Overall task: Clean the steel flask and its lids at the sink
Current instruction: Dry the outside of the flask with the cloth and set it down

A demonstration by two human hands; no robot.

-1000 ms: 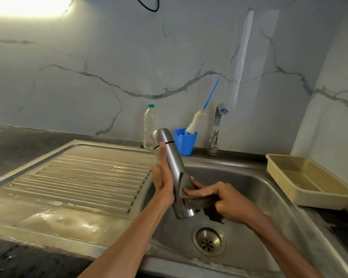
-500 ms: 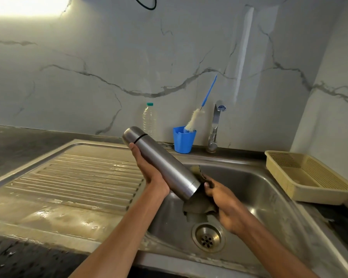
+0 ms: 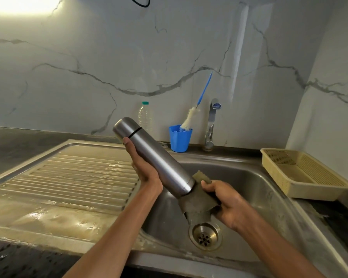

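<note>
Over the sink (image 3: 269, 189), the left hand (image 3: 147, 169) holds the flask (image 3: 155, 157) from below, with the thumb up along its side and the fingers curled round the back. The flask is steel and is tilted, with its capped top up and to the left and its bottom down and to the right. A thin black ring shows just under the cap. The right hand (image 3: 227, 201) grips a dark cloth (image 3: 197, 205) and presses it on the bottom end of the flask, with the thumb on top of the cloth. One edge of the cloth sticks up past the flask, and a torn bit hangs down toward the drain (image 3: 205, 235). Both arms reach in from the bottom of the view. Left of the bowl is the ribbed draining board (image 3: 68, 181), which looks wet and shiny near the front. Behind the flask, by the marble wall (image 3: 88, 67), stands a clear bottle (image 3: 145, 117) with a green cap. Near it is a blue cup (image 3: 179, 139) with a white brush (image 3: 191, 119) on a blue handle leaning in it. Just beside the cup is the tap (image 3: 211, 125). On the right, next to the sink, sits a yellow basket (image 3: 303, 175).
</note>
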